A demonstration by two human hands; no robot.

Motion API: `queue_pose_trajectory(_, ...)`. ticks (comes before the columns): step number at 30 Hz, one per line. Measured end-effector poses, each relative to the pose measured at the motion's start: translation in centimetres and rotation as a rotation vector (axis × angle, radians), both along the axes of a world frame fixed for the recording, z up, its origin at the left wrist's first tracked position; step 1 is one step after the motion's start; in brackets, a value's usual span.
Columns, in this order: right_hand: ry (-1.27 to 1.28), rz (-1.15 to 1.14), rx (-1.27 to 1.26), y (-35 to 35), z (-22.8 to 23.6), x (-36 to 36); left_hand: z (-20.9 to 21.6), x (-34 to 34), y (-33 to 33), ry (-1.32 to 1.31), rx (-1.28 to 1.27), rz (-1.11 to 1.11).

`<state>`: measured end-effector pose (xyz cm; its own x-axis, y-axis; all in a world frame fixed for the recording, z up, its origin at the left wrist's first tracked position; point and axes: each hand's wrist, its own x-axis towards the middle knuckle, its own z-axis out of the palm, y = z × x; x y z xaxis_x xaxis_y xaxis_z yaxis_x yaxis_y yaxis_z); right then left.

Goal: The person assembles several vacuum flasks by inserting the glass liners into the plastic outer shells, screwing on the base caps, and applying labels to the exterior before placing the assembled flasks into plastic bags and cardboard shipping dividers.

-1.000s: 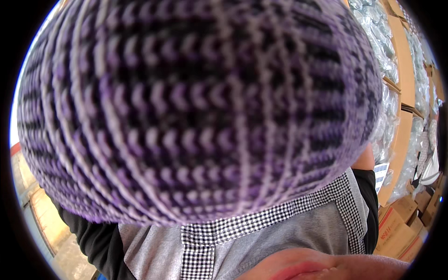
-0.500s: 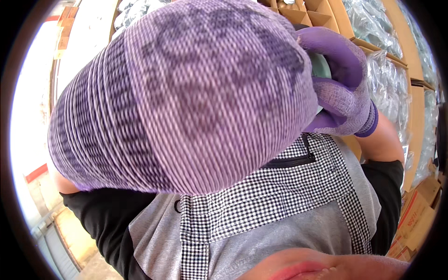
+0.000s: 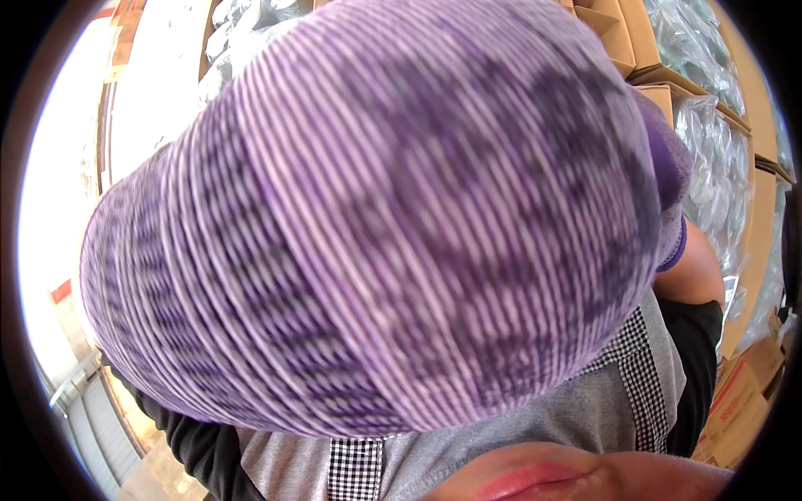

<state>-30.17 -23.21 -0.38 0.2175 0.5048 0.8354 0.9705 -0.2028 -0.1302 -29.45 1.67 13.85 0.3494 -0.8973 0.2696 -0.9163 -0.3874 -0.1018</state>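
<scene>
Close in front of the head camera, the left hand (image 3: 401, 225), gloved in blurred, ribbed knit of light and dark purple, fills most of the view. Beyond its right edge shows part of the right hand (image 3: 671, 167), gloved in purple. Fingers on both are hidden, so I cannot tell whether either is spread, closed or pinching anything; anything held would be out of sight behind the left hand. How much is done and what is left cannot be judged from this. Counted: two gloved hands, one black-and-white checked cloth apron (image 3: 355, 468), one open brown cardboard carton with dividers (image 3: 639, 37) at the upper right, and at least two crinkled clear-plastic bundles (image 3: 710, 163) along the right side.
</scene>
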Motion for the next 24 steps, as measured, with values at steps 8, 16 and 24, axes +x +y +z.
queue_pose_trajectory(8, 0.496, -0.129, -0.068, 1.1, 5.1, -2.3, 0.8, -0.7, 1.3, -0.025, 0.028, 0.046)
queue_pose_trajectory(16, 0.257, -0.221, -0.030, 0.3, 3.9, -1.0, 1.9, -0.7, 0.4, -0.070, 0.124, 0.058)
queue_pose_trajectory(24, -0.326, -0.166, 0.060, 1.8, 3.3, 3.7, 2.0, -0.8, -0.2, -0.122, 0.220, 0.081)
